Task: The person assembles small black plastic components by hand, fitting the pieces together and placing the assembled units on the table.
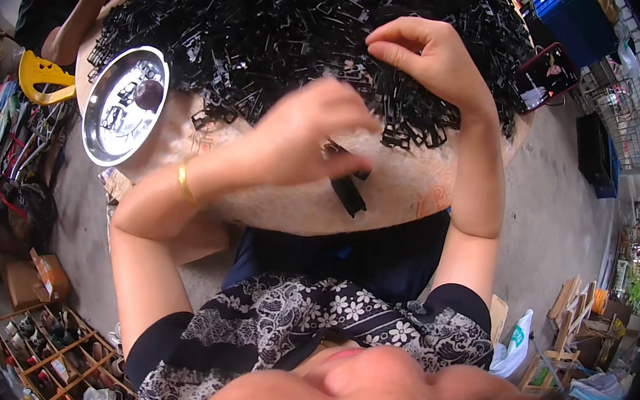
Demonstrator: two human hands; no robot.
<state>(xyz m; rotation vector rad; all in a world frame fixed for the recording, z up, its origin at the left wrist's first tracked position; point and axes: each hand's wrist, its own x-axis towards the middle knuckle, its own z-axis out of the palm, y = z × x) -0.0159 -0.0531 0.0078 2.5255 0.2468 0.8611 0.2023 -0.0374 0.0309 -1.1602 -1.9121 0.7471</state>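
A large heap of small black plastic clips or frames (pixel 277 27) covers most of the round table (pixel 280 203). Over the heap's right part, my right hand (pixel 441 63) has its thumb and index fingertips drawn almost together; what they hold, if anything, is lost against the black parts. My left hand (pixel 308 131) is above the near edge of the heap, smeared by motion, with thumb and index finger showing apart. Under it on the bare tabletop lies a black elongated piece (pixel 348 195), partly hidden by the hand.
At the table's left edge sits a shiny round metal tray (pixel 98 121) with a dark round object in it. A phone (pixel 547 77) lies at the right edge. Another person's arm (pixel 88 8) reaches in at far left, near a yellow plastic chair back (pixel 41 79).
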